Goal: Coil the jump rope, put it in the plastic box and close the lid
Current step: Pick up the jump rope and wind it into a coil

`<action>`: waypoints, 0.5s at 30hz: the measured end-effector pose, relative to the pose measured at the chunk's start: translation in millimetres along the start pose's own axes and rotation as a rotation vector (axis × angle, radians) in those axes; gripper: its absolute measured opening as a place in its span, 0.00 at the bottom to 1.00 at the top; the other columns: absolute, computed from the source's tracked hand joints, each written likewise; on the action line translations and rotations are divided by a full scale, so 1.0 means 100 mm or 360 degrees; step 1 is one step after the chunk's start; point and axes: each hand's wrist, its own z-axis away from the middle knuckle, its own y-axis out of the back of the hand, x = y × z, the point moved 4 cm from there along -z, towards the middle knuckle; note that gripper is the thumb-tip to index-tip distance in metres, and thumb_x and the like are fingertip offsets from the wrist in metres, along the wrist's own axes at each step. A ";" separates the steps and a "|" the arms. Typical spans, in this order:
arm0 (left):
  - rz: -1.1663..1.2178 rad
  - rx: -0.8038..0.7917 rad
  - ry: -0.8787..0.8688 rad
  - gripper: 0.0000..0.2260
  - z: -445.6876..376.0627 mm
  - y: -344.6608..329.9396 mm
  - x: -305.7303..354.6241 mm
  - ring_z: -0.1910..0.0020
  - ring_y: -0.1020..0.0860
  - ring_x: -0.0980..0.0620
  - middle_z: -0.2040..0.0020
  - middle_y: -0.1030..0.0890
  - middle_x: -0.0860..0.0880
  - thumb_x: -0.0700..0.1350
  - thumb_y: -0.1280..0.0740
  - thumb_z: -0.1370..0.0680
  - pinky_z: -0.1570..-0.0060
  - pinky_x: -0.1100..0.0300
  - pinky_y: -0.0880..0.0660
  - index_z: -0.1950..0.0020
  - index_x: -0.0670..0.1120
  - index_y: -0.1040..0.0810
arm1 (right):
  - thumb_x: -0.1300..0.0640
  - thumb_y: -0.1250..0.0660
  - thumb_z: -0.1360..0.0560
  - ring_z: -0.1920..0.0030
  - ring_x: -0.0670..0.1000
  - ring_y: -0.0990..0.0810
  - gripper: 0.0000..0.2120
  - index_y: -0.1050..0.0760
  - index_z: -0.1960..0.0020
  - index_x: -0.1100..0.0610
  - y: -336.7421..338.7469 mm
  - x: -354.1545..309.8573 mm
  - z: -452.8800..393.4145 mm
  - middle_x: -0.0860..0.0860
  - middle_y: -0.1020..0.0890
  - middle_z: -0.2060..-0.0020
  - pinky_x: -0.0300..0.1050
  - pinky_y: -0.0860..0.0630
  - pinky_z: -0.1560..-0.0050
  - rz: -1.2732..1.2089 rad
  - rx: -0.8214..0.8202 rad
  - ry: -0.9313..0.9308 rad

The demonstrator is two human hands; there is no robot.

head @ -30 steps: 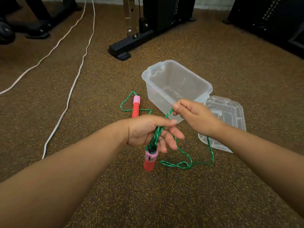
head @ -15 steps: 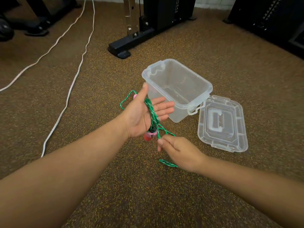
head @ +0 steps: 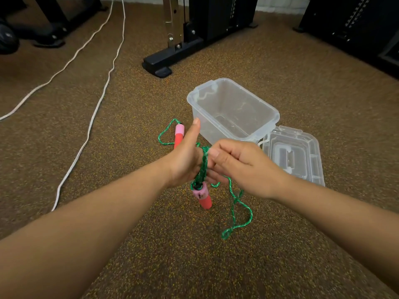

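Observation:
The green jump rope [head: 234,203] is looped several times around the palm of my left hand [head: 185,158], whose thumb points up. One red and pink handle [head: 203,196] hangs below that hand. The other handle [head: 178,134] lies on the floor behind it. My right hand [head: 241,165] pinches the rope right beside the left palm, and loose rope trails down from it to the floor. The clear plastic box [head: 233,108] stands open just beyond my hands. Its clear lid [head: 293,154] lies flat on the floor to the box's right.
Brown speckled rubber floor all around. Two white cables [head: 97,104] run along the floor at the left. A black machine base [head: 172,57] stands behind the box, with more dark equipment [head: 356,29] at the back right and back left.
My right hand has risen from low near the floor up to the left palm, carrying the rope up and across it. The left hand has stayed in place.

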 end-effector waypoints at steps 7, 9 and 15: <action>-0.0263 -0.0407 0.0159 0.48 0.09 -0.18 0.01 0.76 0.22 0.48 0.69 0.19 0.40 0.76 0.62 0.33 0.76 0.63 0.29 0.52 0.38 0.19 | 0.50 0.39 0.21 0.74 0.40 0.33 0.13 0.28 0.64 0.49 0.29 0.18 -0.18 0.40 0.29 0.77 0.35 0.37 0.70 0.0090 0.0264 -0.0097; -0.0210 -0.0462 0.0136 0.47 0.11 -0.20 0.07 0.80 0.26 0.51 0.76 0.22 0.44 0.76 0.60 0.35 0.77 0.64 0.30 0.56 0.39 0.18 | 0.49 0.40 0.21 0.75 0.40 0.36 0.14 0.29 0.65 0.50 0.35 0.32 -0.20 0.42 0.31 0.76 0.36 0.38 0.71 0.0005 0.0357 -0.0166; -0.0140 -0.0484 -0.0022 0.24 0.15 -0.25 0.15 0.84 0.28 0.54 0.80 0.24 0.48 0.61 0.43 0.26 0.79 0.66 0.33 0.62 0.43 0.19 | 0.39 0.41 0.24 0.69 0.51 0.32 0.19 0.25 0.60 0.54 0.14 0.73 -0.07 0.55 0.28 0.71 0.50 0.34 0.67 -0.0239 0.0347 -0.0341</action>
